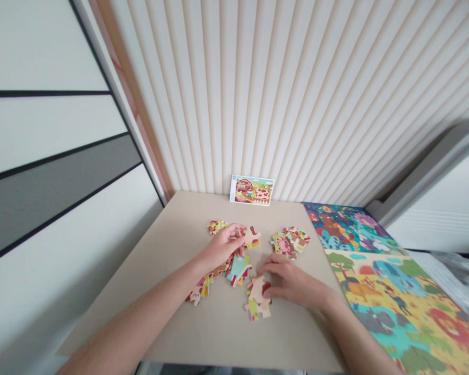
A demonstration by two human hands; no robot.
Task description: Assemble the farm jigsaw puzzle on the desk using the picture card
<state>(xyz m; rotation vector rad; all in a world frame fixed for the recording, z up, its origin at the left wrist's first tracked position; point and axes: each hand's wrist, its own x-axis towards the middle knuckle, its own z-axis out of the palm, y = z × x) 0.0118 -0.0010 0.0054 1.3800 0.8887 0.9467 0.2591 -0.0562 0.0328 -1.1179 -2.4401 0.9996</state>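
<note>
My left hand [224, 246] is over the middle of the table, its thumb and fingers closed on a pink and dark red jigsaw puzzle piece [252, 237]. Beneath that hand lie more loose pieces, including a pale turquoise puzzle piece [239, 266], partly covered by the hand and wrist. To the right, my right hand [291, 280] rests low with curved fingers apart. Its thumb reaches the edge of a small cluster of puzzle pieces [258, 298]; whether it presses on them is hard to see.
A farm picture card [252, 190] leans against the ribbed panel [234, 94] at the back. Another heap of pieces [289, 242] lies right of centre, a smaller one [218, 226] at the left. Two animal pictures, one dark [352, 227] and one yellow [406, 304], cover the right side.
</note>
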